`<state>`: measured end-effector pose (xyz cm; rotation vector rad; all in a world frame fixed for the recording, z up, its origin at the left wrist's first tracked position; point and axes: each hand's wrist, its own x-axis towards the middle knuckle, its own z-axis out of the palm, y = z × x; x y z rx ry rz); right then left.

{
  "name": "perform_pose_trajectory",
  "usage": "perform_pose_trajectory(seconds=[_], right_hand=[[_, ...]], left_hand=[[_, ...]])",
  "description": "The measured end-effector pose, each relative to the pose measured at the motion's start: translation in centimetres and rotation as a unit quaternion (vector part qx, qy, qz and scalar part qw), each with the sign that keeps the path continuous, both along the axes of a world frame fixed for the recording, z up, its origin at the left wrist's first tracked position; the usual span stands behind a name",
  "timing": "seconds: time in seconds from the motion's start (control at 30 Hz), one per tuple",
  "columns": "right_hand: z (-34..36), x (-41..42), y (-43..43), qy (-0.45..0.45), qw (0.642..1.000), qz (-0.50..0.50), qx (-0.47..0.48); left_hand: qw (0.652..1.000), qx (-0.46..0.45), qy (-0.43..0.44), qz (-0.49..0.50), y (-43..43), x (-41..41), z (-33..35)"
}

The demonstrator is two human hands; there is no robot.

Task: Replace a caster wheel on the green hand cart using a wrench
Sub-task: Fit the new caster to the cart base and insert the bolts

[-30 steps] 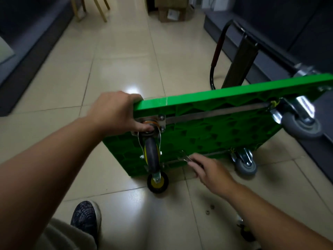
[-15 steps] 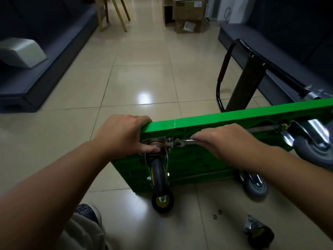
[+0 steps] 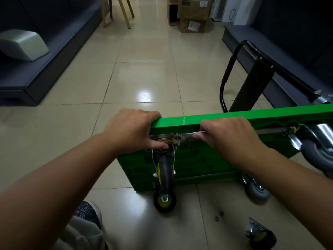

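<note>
left hand (image 3: 131, 130) grips the corner of the tipped green plastic hand cart (image 3: 207, 157), thumb on the yellow-hubbed black caster wheel (image 3: 164, 175); right hand (image 3: 228, 136) fingers clench the silver metal wrench (image 3: 185, 136) at its mount plate.

**Both hands at one edge**

The left hand (image 3: 131, 130) curls over the corner of the green cart (image 3: 180, 122), thumb pressed underneath against the top of the caster (image 3: 164, 174). The right hand (image 3: 228, 136) grips the wrench (image 3: 187, 137) by its handle (knuckles up, fingers folded under). Both bare forearms reach forward from the lower corners, with the wrists roughly level.
</note>
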<state>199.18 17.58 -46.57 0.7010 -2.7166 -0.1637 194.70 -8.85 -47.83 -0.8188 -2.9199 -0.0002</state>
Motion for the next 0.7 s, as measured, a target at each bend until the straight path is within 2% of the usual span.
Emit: perform_pose_trajectory(seconds=[0.17,0.33,0.7], right_hand=[[-2.6,0.8,-0.1,0.056,0.998,-0.016,-0.012],[-4.3,0.3,0.0,0.125,0.991,-0.002,-0.046],[-7.7,0.0,-0.4,0.162,0.971,-0.042,-0.169]], left_hand=[[1.0,-0.009,0.021,-0.006,-0.1,-0.1,-0.2],[1.0,-0.011,0.006,-0.004,0.1,-0.3,0.0],[1.0,-0.001,0.0,0.004,0.2,-0.1,0.2]])
